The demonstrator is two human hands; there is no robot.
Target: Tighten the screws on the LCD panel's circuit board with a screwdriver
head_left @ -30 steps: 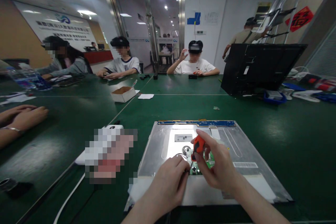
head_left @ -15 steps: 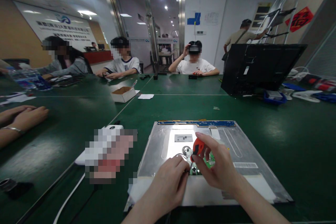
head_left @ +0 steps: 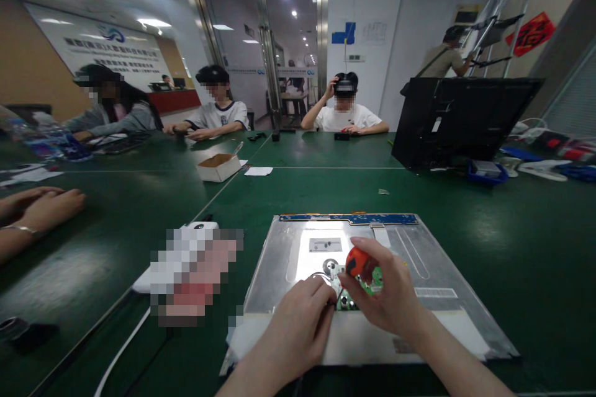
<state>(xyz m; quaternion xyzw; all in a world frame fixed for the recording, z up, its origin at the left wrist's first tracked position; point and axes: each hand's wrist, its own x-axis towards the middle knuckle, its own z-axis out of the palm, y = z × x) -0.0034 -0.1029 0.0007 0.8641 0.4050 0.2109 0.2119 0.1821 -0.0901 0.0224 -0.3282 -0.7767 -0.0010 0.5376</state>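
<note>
A flat metal display panel (head_left: 288, 254) lies on the table with a small green circuit board (head_left: 372, 288) on its back. In my right hand (head_left: 391, 291) is a screwdriver (head_left: 356, 262) with a short orange and black handle, gripped between thumb and fingers. Its thin shaft slants down toward the board's left end. My left hand (head_left: 298, 316) rests on the panel, fingers closed at that end of the board, close to the shaft. What these fingers pinch, if anything, is hidden. A dark wire curves beside them.
Left of the panel lies a white device (head_left: 200, 229), partly blurred, with cables. Farther back are an open cardboard box (head_left: 218, 167) and a paper slip (head_left: 259, 170). A black monitor (head_left: 465, 118) stands at right. Another person's hands (head_left: 51, 208) rest at left; several people sit across the table (head_left: 298, 192).
The screwdriver handle has turned and shifted slightly right in my right hand, showing more orange. My left hand stays put. A person behind the monitor has moved right, toward the ladder.
</note>
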